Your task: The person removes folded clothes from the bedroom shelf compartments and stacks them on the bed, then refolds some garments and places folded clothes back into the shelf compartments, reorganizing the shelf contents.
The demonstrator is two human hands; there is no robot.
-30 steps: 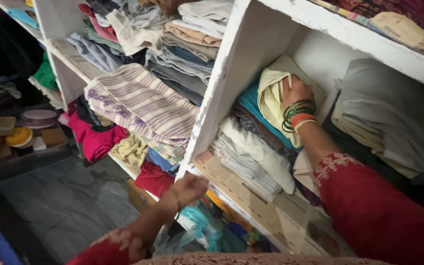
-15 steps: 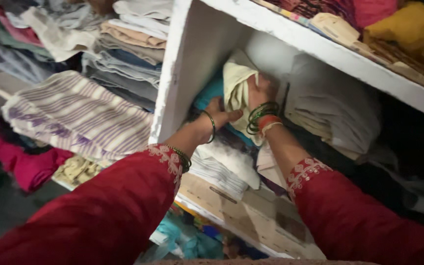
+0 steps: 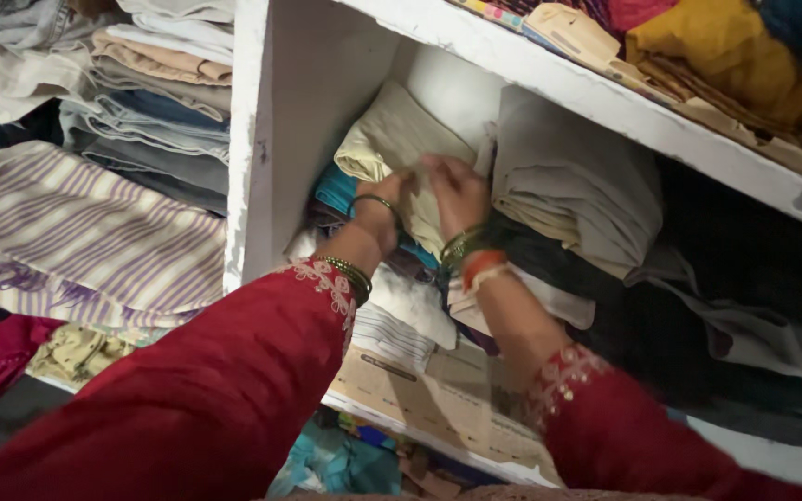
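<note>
Head view — both hands are inside the middle compartment of a white shelf (image 3: 252, 158), on a folded pale-yellow cloth (image 3: 392, 139) that sits atop a stack, w/ a teal cloth (image 3: 336, 190) just under it. Left hand (image 3: 384, 218) lies flat w/ fingers spread over the cloth's lower edge; right hand (image 3: 457, 190) presses down on its right side, fingers bent, close to the left hand. Neither seems to pinch — more a pat-and-push hold, though the fingertips are partly hidden in the fabric.

To do this step well, I'd judge: keep both palms flat so the fold stays square, push the cloth back evenly to the rear wall, don't drag the teal layer w/ it. The grey folded pile (image 3: 568, 186) touches it on the right — mind that edge so it doesn't snag or topple. Whitish cloths (image 3: 410, 301) below jut out toward the front; the stack looks uneven, so press lightly.

Left compartment holds a striped purple-white cloth (image 3: 85, 232), well apart from the hands.
</note>
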